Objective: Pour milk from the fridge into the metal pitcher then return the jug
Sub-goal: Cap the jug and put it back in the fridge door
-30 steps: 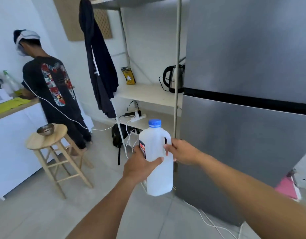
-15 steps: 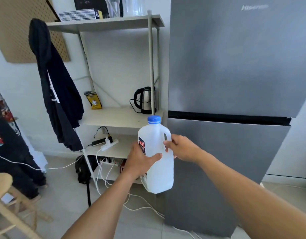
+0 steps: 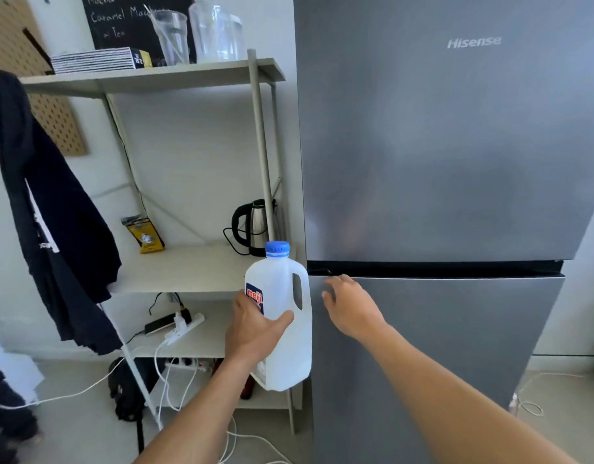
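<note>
A white plastic milk jug [image 3: 282, 289] with a blue cap and a red and blue label is upright in my left hand [image 3: 255, 333], which wraps around its body from the left. My right hand [image 3: 350, 304] is off the jug, fingers spread, up against the top left corner of the lower door of the grey fridge [image 3: 456, 162]. Both fridge doors are closed. The metal pitcher is not in view.
A pale metal shelf unit [image 3: 188, 269] stands left of the fridge with a kettle [image 3: 255, 226], a yellow packet, glasses and power strips with cables. A dark jacket [image 3: 51, 222] hangs on its left side. White cables trail on the floor.
My right hand has let go of the jug's handle and moved right to the fridge door. The view has turned right and up toward the fridge; the stool and the other person are out of sight.
</note>
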